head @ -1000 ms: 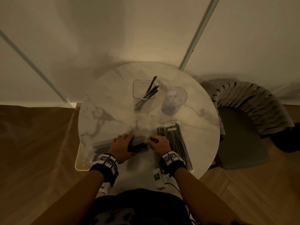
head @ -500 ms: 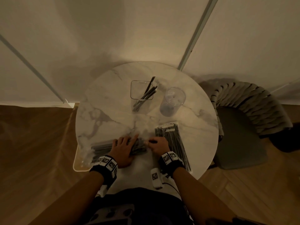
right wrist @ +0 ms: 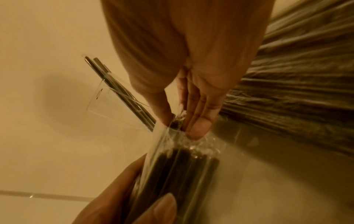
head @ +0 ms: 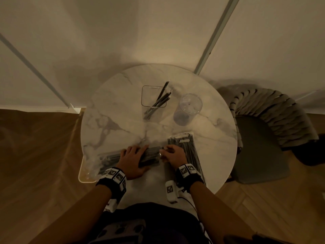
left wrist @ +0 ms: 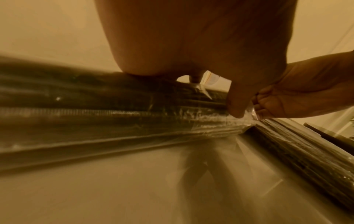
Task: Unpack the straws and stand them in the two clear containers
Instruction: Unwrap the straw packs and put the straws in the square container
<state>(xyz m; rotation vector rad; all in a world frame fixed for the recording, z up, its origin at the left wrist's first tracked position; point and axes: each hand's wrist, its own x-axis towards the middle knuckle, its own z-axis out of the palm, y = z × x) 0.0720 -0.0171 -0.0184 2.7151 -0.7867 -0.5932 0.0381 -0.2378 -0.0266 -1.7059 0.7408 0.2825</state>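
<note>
A clear-wrapped pack of black straws [head: 112,158] lies crosswise at the near side of the round marble table [head: 123,106]. My left hand [head: 135,159] holds the pack [right wrist: 182,174] between thumb and fingers. My right hand [head: 173,154] pinches a dark straw end at the wrapper's crumpled open mouth [right wrist: 178,122]. A second wrapped pack [head: 188,147] lies under and beyond my right hand. Further back, the square clear container [head: 146,97] holds several leaning black straws [head: 159,101]. The round clear container [head: 190,106] beside it has no straws in it.
A grey padded chair [head: 263,138] stands against the table's right side. A clear tray corner [head: 84,175] juts over the table's left near edge. A small white tagged device [head: 170,191] lies by the near edge. The wall is close behind the table.
My left hand's fingers went from curled on the pack to spread, and now lie together along it. My right hand stays at the pack's right end.
</note>
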